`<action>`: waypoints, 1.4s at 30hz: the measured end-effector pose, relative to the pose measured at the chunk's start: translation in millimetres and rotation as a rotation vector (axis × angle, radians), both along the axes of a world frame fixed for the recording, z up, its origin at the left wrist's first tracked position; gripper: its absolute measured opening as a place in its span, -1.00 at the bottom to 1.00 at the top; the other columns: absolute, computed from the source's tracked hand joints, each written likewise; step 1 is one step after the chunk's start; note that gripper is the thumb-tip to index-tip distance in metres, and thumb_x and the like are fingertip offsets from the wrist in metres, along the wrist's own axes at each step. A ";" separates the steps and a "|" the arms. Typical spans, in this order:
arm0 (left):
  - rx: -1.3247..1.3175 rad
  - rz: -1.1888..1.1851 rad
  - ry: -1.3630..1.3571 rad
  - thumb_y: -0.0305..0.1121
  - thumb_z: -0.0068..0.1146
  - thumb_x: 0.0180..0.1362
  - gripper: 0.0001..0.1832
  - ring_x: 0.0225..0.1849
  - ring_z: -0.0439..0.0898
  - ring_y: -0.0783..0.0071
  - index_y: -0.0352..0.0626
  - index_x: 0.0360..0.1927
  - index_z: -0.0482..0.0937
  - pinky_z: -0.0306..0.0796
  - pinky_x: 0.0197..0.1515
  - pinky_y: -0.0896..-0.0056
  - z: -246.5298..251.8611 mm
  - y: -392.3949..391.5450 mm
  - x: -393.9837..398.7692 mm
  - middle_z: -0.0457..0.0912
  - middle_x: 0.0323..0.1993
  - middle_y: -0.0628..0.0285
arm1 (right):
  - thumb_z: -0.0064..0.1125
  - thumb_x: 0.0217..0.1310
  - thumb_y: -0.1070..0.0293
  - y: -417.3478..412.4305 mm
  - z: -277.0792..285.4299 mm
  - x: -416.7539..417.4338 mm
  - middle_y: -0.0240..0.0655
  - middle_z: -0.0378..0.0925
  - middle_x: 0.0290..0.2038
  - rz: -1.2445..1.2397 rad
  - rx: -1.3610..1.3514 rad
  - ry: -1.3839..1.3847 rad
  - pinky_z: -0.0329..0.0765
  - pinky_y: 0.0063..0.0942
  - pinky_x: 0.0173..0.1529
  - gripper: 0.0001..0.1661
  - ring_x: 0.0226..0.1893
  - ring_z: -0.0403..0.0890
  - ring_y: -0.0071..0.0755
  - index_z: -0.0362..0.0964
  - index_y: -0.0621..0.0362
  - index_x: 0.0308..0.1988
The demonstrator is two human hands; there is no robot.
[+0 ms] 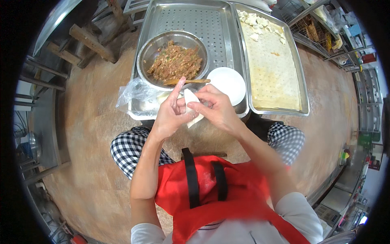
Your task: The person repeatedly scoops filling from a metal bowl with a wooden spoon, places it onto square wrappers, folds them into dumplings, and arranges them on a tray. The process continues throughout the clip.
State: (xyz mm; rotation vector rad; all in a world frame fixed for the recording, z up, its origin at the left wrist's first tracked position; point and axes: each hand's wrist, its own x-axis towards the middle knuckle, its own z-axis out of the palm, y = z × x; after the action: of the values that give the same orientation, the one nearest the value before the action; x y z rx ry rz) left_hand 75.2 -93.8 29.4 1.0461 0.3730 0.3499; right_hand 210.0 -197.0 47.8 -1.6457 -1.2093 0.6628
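Between my two hands is a thin white dough wrapper (190, 97), partly folded, with one pointed corner up and another hanging down. My left hand (171, 113) supports it from the left, index finger stretched upward. From the right, my right hand (218, 106) pinches it between thumb and fingers. Just beyond them stands a steel bowl (143, 52) of minced filling (176, 61) flecked with green. A wooden stick (198, 81) lies across the bowl's near rim, partly hidden by my left finger. A white round plate (230, 82) sits right of the bowl.
A perforated steel tray (213, 24) lies under bowl and plate. Clear plastic (134, 94) covers pale wrappers (163, 97), partly hidden by my left hand. On the right, a lined tray (274, 79) holds several folded dumplings (254, 21) at its far end. Wooden legs (91, 42) stand left.
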 end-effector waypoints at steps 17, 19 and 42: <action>-0.043 0.535 0.172 -0.49 0.17 0.13 -0.74 -0.44 0.53 0.64 -0.39 -0.12 0.53 0.51 -0.42 0.64 -10.9 -13.6 12.0 0.58 -0.41 0.28 | 0.20 0.09 0.49 9.9 -20.2 -31.0 -0.22 0.45 -0.44 -0.418 0.294 -0.288 0.43 -0.47 -0.42 -0.81 -0.47 0.50 -0.34 0.52 0.32 -0.24; 0.176 0.549 0.090 -0.50 0.17 0.13 -0.74 -0.43 0.52 0.65 -0.39 -0.11 0.55 0.50 -0.43 0.67 -20.5 -14.9 10.1 0.55 -0.31 0.31 | 0.17 0.10 0.48 9.7 -14.1 -28.7 -0.23 0.46 -0.46 -0.436 0.189 -0.073 0.40 -0.52 -0.42 -0.83 -0.48 0.48 -0.42 0.53 0.34 -0.27; 0.652 0.087 0.225 -0.55 0.28 -0.02 -0.64 -0.44 0.49 0.64 -0.24 -0.07 0.58 0.39 -0.41 0.62 -4.7 -0.6 -4.5 0.54 -0.37 0.31 | 0.06 -0.04 0.53 -16.3 4.4 8.2 -0.04 0.42 -0.34 0.281 -0.001 -0.592 0.49 -0.17 -0.27 -0.80 -0.31 0.51 0.03 0.44 0.32 -0.29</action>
State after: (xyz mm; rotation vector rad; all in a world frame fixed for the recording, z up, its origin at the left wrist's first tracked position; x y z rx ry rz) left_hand 70.7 -94.4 24.7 1.7192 0.5235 0.4470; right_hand 218.3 -213.3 52.2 -1.7477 -1.8869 0.3432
